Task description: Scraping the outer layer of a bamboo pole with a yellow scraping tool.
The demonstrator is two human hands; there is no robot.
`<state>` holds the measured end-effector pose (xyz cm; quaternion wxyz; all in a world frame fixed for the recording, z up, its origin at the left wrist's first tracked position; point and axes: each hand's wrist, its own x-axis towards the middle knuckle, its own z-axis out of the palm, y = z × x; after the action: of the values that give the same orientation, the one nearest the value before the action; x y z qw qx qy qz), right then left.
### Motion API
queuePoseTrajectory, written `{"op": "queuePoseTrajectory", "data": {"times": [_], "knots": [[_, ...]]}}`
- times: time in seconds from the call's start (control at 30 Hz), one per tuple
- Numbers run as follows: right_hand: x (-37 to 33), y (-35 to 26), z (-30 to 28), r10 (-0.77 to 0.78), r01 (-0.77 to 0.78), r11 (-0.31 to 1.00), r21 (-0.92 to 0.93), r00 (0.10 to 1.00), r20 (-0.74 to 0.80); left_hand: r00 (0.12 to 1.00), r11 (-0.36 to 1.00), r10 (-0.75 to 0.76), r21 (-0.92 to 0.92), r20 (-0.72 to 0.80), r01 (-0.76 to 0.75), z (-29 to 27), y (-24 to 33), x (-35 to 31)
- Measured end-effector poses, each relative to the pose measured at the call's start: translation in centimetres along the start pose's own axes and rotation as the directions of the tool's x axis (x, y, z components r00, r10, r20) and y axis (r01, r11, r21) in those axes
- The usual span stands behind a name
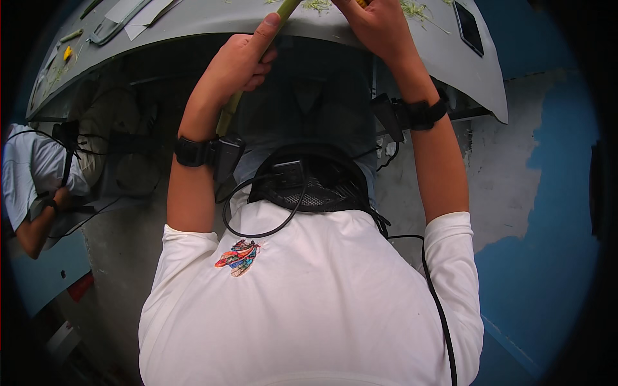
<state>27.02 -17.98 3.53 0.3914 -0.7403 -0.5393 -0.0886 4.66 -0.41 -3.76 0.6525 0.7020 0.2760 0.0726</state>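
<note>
My left hand (241, 64) is closed round a long green stalk (230, 114), thumb lying along it. The stalk slants from beside my left forearm up over the edge of the grey table (212, 20) and out of the picture. At the upper edge, my right hand (373, 26) is bent over the table with most of its fingers cut off from view. A small bit of something yellow (362, 3) shows at that hand; its kind is hidden. Pale green shavings (317, 5) lie on the table between my hands, and more shavings (417, 9) lie right of my right hand.
A dark phone (468, 27) lies at the table's right. At the far left are a grey frame-shaped tool (119, 24), white paper (145, 18), a short green piece (71, 35) and a yellow item (67, 54). Another person (42, 167) sits at left. A black cable (441, 309) runs down my right side.
</note>
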Motion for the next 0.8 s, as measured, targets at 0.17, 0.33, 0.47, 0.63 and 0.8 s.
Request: {"op": "queuePoseTrajectory", "data": {"times": [0.17, 0.33, 0.47, 0.63, 0.8], "knots": [[0.0, 0.2, 0.1, -0.010, 0.010, 1.000, -0.006, 1.000, -0.004, 1.000, 1.000, -0.001, -0.001, -0.008, 0.001, 0.2, 0.2, -0.2], [0.0, 0.1, 0.1, -0.008, 0.008, 1.000, -0.004, 1.000, -0.009, 1.000, 1.000, -0.006, -0.004, 0.001, 0.006, 0.0, 0.1, -0.1], [0.0, 0.1, 0.1, -0.017, 0.017, 1.000, 0.010, 1.000, -0.010, 1.000, 1.000, 0.002, -0.006, 0.002, -0.002, 0.1, 0.2, -0.2], [0.1, 0.0, 0.2, -0.030, 0.030, 0.999, -0.013, 0.999, -0.020, 1.000, 1.000, -0.011, -0.005, -0.014, 0.011, 0.1, -0.2, -0.2], [0.6, -0.1, 3.3, -0.030, 0.057, 0.981, 0.185, 0.989, -0.146, 1.000, 0.998, 0.001, -0.058, -0.001, -0.001, 0.3, 0.1, -0.2]]}}
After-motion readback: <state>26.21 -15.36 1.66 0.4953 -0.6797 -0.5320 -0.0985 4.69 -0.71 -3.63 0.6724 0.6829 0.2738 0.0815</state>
